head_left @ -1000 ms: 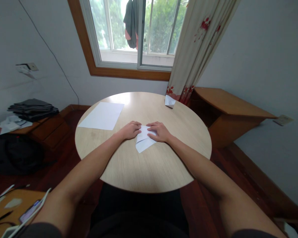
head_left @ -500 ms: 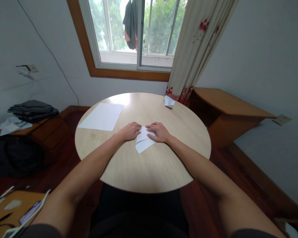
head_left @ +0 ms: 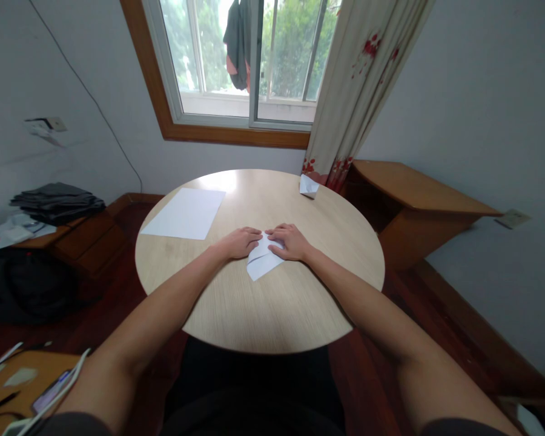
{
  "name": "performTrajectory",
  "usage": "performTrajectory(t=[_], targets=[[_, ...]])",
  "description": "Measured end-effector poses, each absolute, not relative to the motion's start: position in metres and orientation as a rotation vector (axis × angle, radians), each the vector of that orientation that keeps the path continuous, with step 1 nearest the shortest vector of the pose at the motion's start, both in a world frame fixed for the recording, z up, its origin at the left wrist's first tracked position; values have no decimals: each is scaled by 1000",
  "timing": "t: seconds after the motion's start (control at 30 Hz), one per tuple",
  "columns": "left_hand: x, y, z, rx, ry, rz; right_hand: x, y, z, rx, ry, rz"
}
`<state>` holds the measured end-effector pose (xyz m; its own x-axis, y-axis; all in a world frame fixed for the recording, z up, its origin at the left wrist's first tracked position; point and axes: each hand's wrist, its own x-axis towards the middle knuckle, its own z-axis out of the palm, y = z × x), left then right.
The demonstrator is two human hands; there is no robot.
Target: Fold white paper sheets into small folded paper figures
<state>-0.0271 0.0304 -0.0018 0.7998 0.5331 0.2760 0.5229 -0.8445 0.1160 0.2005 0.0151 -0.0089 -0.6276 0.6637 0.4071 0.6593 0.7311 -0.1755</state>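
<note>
A folded piece of white paper (head_left: 262,264) lies on the round table in front of me, with a crease running across it and one corner pointing toward me. My left hand (head_left: 244,243) rests at its upper left edge, fingers laid flat and fingertips on the paper. From the other side my right hand (head_left: 290,242) presses down on the paper, thumb and fingers apart. The hands cover the sheet's upper left and right edges. Neither hand grips it off the table.
A flat white sheet (head_left: 188,213) lies at the left of the round table (head_left: 263,315). Near the far right edge stands a small folded paper piece (head_left: 309,186). A wooden desk (head_left: 422,188) is to the right, a curtain (head_left: 345,91) behind, and a black bag (head_left: 27,284) at left.
My left hand has shifted slightly to the right, its fingertips nearer my right hand. The right hand and the folded paper look unchanged.
</note>
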Motion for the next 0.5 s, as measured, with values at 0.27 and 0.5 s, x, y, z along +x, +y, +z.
performTrajectory(t=[0.27,0.5], targets=[[-26,32,-5,2968,823,419,201,14,-9,-1016,-2491,16],[-25,30,-3,2954,817,431,195,9,-1,-1027,-2568,-41]])
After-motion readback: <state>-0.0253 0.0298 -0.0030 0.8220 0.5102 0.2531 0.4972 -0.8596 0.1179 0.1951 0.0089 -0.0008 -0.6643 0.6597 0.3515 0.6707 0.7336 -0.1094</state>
